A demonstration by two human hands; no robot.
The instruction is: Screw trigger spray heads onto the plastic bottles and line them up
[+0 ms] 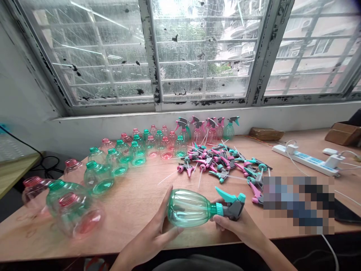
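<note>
A green clear spray bottle lies on its side between my two hands, above the table's front edge. Its base rests in my left hand, fingers behind and thumb below. At the neck, my right hand is closed around the teal collar. The grey and teal trigger head sits on the neck, its teal trigger pointing up and away from me. Beyond the bottle is a pile of loose pink, teal and grey trigger heads with white dip tubes.
Open green bottles and pink bottles stand in rows at left. Several bottles with trigger heads stand by the wall. A power strip, a brown packet and a cardboard box lie at right.
</note>
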